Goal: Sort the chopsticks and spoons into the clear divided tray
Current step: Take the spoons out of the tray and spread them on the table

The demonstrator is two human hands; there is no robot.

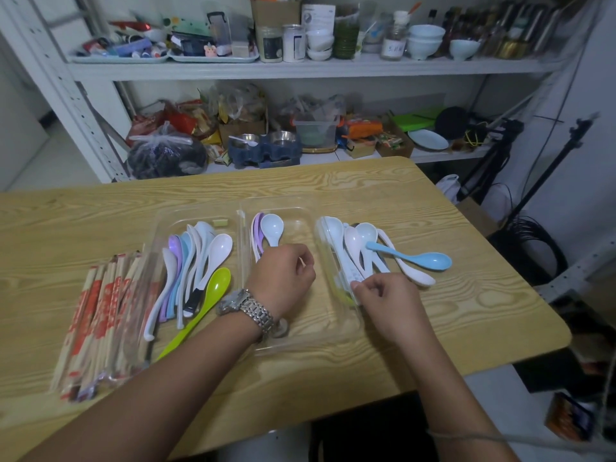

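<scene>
A clear tray point(300, 340) lies mid-table, with a second clear tray point(156, 225) to its left. Several pastel spoons point(196, 255) and a lime green spoon point(213, 291) fill the left tray. My left hand point(283, 278) is curled over the middle tray, and the handles of a pale blue spoon point(271, 226) and purple-white spoons run under its fingers. My right hand point(383, 305) pinches a long white printed piece point(348, 275) at the tray's right wall. White spoons point(353, 241) and a blue spoon point(416, 258) are piled just right. Red-printed wrapped chopsticks point(100, 321) lie far left.
The wooden table point(433, 201) ends close on the right and near sides. Behind it stand white shelves point(300, 70) crowded with bowls, jars, bags and boxes. Tripod legs and cables stand at the right beside the table.
</scene>
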